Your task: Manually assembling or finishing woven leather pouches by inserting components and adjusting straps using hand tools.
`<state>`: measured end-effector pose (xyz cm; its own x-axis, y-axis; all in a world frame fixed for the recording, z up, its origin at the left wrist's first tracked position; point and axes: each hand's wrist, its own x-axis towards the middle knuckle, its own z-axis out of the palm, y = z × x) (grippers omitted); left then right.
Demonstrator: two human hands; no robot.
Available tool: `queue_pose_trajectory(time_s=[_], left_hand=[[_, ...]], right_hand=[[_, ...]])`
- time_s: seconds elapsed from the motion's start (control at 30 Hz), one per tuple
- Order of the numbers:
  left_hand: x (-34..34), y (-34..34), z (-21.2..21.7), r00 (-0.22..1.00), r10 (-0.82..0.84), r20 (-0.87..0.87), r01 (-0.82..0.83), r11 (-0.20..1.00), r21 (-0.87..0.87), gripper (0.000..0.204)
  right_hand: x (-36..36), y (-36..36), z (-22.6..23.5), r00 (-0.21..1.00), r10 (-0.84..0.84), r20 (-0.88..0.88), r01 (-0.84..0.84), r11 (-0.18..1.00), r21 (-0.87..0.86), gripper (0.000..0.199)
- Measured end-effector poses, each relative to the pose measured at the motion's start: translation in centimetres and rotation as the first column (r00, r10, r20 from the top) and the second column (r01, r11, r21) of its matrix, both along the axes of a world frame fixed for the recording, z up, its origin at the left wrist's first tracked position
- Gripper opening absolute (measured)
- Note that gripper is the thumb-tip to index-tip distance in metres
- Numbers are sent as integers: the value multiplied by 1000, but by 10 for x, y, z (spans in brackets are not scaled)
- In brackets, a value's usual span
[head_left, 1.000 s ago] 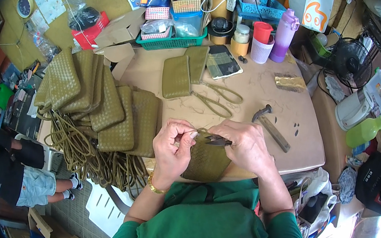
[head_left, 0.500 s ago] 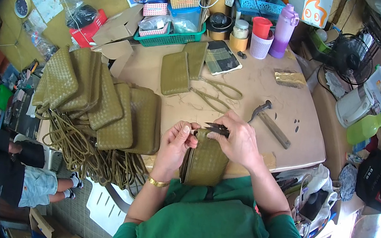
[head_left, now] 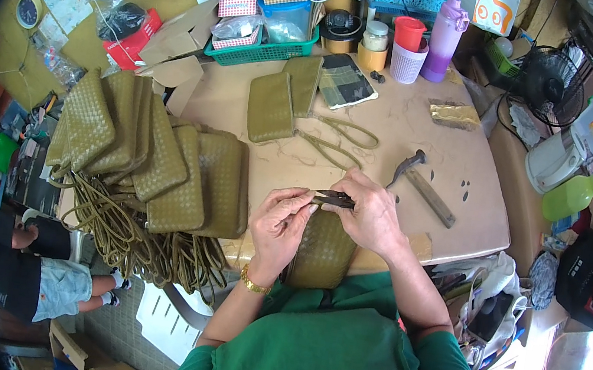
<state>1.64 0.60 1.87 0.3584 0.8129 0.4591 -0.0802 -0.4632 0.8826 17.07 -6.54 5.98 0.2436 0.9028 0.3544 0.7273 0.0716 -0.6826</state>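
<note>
My right hand [head_left: 371, 213] is closed around a pair of small dark thread snips [head_left: 334, 199], whose blades point left. My left hand [head_left: 280, 220] is pinched at the blade tips; what lies between its fingertips is too small to make out. Below both hands an olive woven pouch [head_left: 325, 252] rests against my lap at the table edge, its upper end partly hidden by the hands. Two similar pouches with wrist straps, one of them the nearer pouch [head_left: 271, 107], lie farther up the table.
A heap of olive pouches [head_left: 185, 178] covers the table's left side, cord straps [head_left: 119, 222] hanging over its edge. A hammer [head_left: 427, 191] lies to the right. At the back stand a green basket [head_left: 261, 53], cups and a purple bottle [head_left: 444, 40]. Another person [head_left: 18, 253] is at far left.
My left hand has shifted slightly up and right, from the pouch's upper corner to the snips' tips. My right hand keeps the snips in nearly the same place.
</note>
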Motion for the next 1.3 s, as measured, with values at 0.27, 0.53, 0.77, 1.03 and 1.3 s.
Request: queue_pose_trajectory(time_s=[0.27,0.53,0.77,1.03,1.3], left_hand=[[-4,11,-8,993,-81,80,97,972,-215,10],[-8,15,-9,977,-162,141,208,877,-433,18],[-8,7,-7,973,-164,160,218,879,-424,17],[-13,0,-17,978,-138,159,186,921,-344,14],[-11,-5,40,988,-123,89,133,983,-123,23]], right_hand=[[-12,-1,-3,992,-129,-11,129,983,127,25],[-24,-14,-14,976,-166,142,144,978,153,31],[-29,-10,-22,975,-196,102,168,958,234,29],[-27,-11,-28,988,-140,-68,153,950,271,30],[-9,-11,7,997,-25,76,8,976,218,28]])
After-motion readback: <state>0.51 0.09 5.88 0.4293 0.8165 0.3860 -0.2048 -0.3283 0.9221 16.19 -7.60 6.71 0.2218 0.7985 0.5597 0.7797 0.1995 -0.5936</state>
